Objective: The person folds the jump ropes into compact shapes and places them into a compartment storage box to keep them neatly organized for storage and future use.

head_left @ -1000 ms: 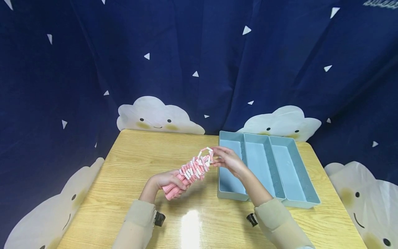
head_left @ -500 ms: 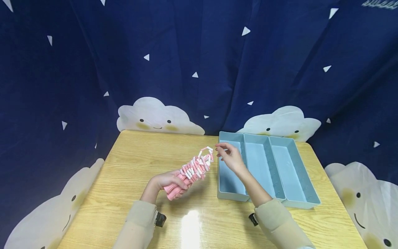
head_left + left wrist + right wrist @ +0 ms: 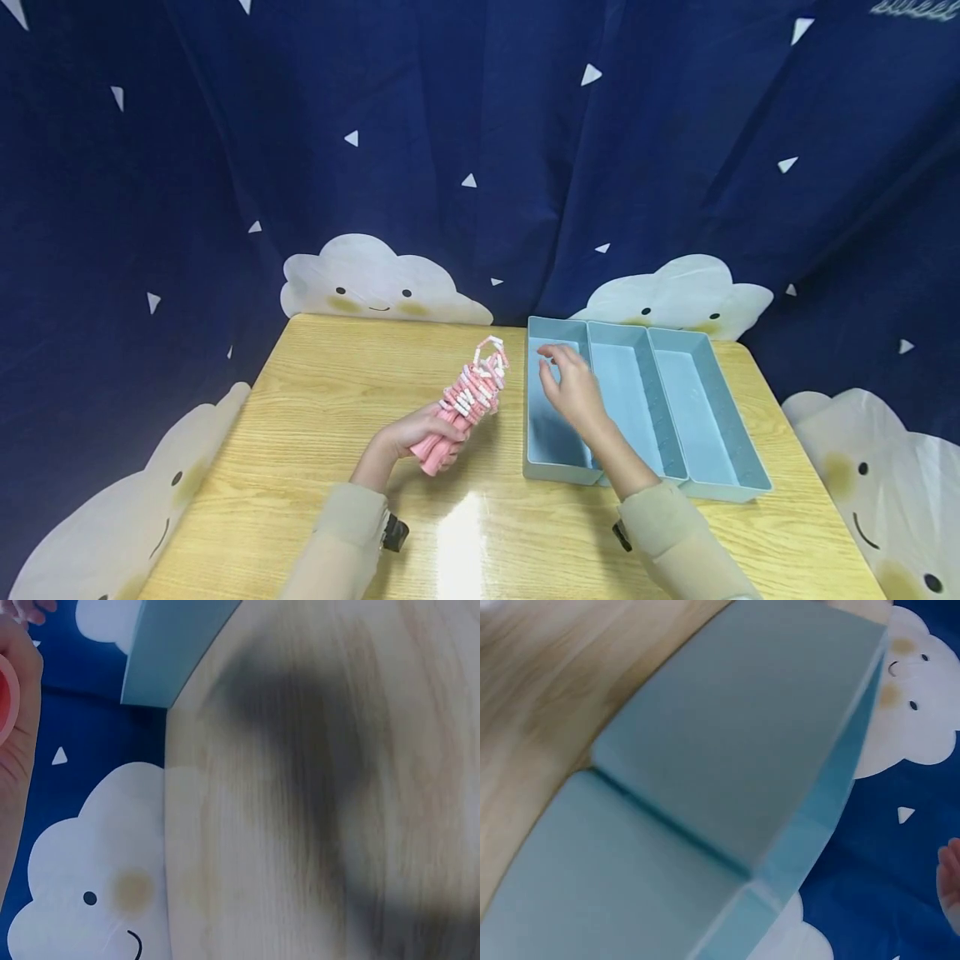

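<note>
My left hand (image 3: 411,430) grips the two pink handles (image 3: 433,452) of a beaded jump rope (image 3: 474,390). Its pink and white segments are folded into a bundle that points up and to the right, with one loop standing out at the top. In the left wrist view, the round end of a pink handle (image 3: 6,699) shows at the left edge. Over the leftmost blue bin (image 3: 551,437), my right hand (image 3: 576,390) holds nothing, its fingers loosely bent and apart from the rope. Only part of this hand shows at the right edge of the right wrist view.
Beside the leftmost bin stand a middle blue bin (image 3: 626,392) and a right blue bin (image 3: 708,417), side by side on the wooden table (image 3: 337,375). A dark blue curtain (image 3: 420,125) with clouds and white triangles hangs behind.
My right hand has left the rope's loop and moved right over the leftmost bin, fingers spreading. The left hand has shifted slightly right, tilting the rope bundle more upright.
</note>
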Demonstrator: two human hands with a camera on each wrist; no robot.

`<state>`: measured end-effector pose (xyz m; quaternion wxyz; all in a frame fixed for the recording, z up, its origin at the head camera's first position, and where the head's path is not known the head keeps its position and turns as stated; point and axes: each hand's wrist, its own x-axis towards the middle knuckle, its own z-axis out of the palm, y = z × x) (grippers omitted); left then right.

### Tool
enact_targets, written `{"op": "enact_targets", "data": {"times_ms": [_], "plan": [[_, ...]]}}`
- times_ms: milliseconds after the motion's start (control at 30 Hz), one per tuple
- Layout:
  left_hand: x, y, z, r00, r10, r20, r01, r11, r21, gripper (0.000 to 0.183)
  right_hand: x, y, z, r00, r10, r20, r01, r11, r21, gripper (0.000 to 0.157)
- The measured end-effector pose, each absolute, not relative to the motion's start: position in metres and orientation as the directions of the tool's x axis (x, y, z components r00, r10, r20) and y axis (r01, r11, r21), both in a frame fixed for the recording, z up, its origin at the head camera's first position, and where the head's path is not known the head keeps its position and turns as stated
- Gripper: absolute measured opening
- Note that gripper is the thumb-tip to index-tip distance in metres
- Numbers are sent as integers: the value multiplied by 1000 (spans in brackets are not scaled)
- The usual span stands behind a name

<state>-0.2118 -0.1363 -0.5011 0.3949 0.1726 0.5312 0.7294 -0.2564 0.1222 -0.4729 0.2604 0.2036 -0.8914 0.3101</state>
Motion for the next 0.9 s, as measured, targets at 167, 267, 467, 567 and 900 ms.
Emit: {"op": "enact_targets", "data": {"times_ms": [167, 267, 467, 567, 900], "plan": [[-216, -129, -510, -666, 726, -173, -404, -155, 902, 11, -260, 134, -484, -690, -284, 666, -567, 784, -253, 14], [-218, -123, -514, -680, 717, -154, -395, -181, 900, 7, -261, 140, -490, -654, -310, 690, -567, 805, -176, 13], [-222, -110, -519, -706, 692, -150, -400, -216, 891, 6, -263, 151, -501, -624, -336, 705, -548, 832, -88, 16], [-224, -103, -522, -723, 675, -147, -400, -235, 886, 7, -264, 157, -508, -634, -330, 699, -527, 847, -78, 16], [-226, -80, -534, -793, 593, -139, -395, -328, 858, 10, -263, 175, -523, -732, -272, 625, -431, 895, -117, 18]]}}
